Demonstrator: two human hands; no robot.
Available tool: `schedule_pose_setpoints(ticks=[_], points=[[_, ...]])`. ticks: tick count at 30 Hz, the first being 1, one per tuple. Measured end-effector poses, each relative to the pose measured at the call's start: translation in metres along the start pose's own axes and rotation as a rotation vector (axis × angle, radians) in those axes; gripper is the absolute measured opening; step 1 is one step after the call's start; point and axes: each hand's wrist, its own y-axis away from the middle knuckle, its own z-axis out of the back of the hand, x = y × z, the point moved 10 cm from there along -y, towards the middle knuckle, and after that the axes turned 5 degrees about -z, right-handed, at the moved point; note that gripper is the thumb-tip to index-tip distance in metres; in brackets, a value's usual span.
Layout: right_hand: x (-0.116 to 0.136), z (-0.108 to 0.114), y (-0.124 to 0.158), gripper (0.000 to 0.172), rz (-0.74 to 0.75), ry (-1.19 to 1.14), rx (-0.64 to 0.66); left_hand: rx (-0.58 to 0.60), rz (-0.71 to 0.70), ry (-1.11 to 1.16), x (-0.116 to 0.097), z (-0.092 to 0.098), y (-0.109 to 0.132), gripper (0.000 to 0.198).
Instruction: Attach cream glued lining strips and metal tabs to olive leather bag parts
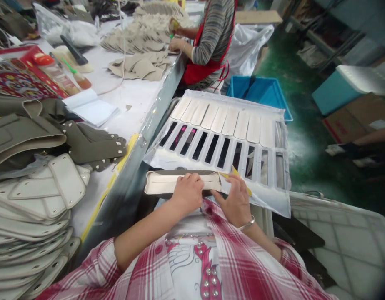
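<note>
My left hand (188, 192) presses down on a long cream leather strip (164, 183), which has a darker olive backing and a narrow groove along its length. My right hand (233, 196) grips a thin yellow tool (239, 180) at the strip's right end. Its exact kind is hard to tell. Just beyond my hands lies a plastic-covered slotted board (222, 154), with a row of cream leather strips (219, 118) laid side by side along its far part.
Stacks of cream and olive leather bag panels (30, 200) fill the left-hand table. A co-worker's hands (176, 31) work among beige cut pieces (139, 62) across the table. A blue crate (258, 91) stands beyond the board, and a white crate (342, 241) sits at lower right.
</note>
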Motion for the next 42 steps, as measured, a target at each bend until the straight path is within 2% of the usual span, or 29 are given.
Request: schedule_pose_setpoints(ticks=[1, 3, 5, 6, 7, 9, 12, 19, 22, 24, 26, 28, 30, 34, 39, 42], points=[[-0.008, -0.006, -0.001, 0.036, -0.072, 0.027, 0.072, 0.01, 0.002, 0.0, 0.001, -0.001, -0.001, 0.014], [-0.026, -0.032, 0.004, 0.04, -0.252, -0.005, 0.358, 0.026, 0.004, 0.007, 0.002, -0.003, -0.003, 0.014], [-0.035, -0.062, 0.024, 0.048, -0.464, -0.185, 0.677, 0.035, 0.006, 0.019, 0.004, -0.004, -0.004, 0.015], [-0.033, -0.074, 0.034, 0.049, -0.554, -0.302, 0.789, 0.038, 0.006, 0.024, 0.004, -0.004, -0.004, 0.015], [-0.028, -0.082, 0.042, 0.049, -0.626, -0.426, 0.865, 0.038, 0.006, 0.026, 0.005, -0.004, -0.004, 0.015], [-0.014, -0.093, 0.05, 0.047, -0.71, -0.642, 0.935, 0.029, 0.006, 0.026, 0.006, -0.003, -0.004, 0.016], [0.0, -0.099, 0.053, 0.043, -0.806, -0.894, 0.946, 0.022, 0.009, 0.033, 0.009, 0.0, -0.005, 0.016], [0.001, -0.106, 0.053, 0.038, -1.065, -1.092, 0.868, 0.072, -0.023, 0.055, 0.014, 0.0, -0.013, 0.015], [0.002, -0.11, 0.054, 0.039, -1.129, -1.121, 0.829, 0.099, -0.065, 0.174, 0.023, -0.001, -0.003, 0.01], [0.003, -0.111, 0.056, 0.039, -1.153, -1.114, 0.816, 0.055, -0.07, 0.273, 0.034, 0.005, 0.01, 0.012], [0.004, -0.112, 0.058, 0.038, -1.154, -1.089, 0.814, -0.013, -0.022, 0.306, 0.051, 0.012, 0.026, 0.022], [0.005, -0.113, 0.06, 0.037, -1.148, -1.055, 0.81, -0.026, 0.005, 0.256, 0.062, 0.014, 0.037, 0.018], [0.007, -0.115, 0.061, 0.037, -1.141, -1.028, 0.809, 0.009, -0.031, 0.164, 0.062, 0.01, 0.041, 0.012], [0.014, -0.121, 0.06, 0.037, -1.108, -0.995, 0.808, 0.02, -0.011, 0.045, 0.058, 0.007, 0.035, 0.018], [0.026, -0.128, 0.058, 0.037, -1.056, -0.963, 0.836, 0.021, 0.062, 0.039, 0.061, 0.008, 0.03, 0.017], [0.037, -0.133, 0.056, 0.04, -0.966, -0.953, 0.876, 0.033, 0.065, 0.045, 0.062, 0.008, 0.027, 0.017]])
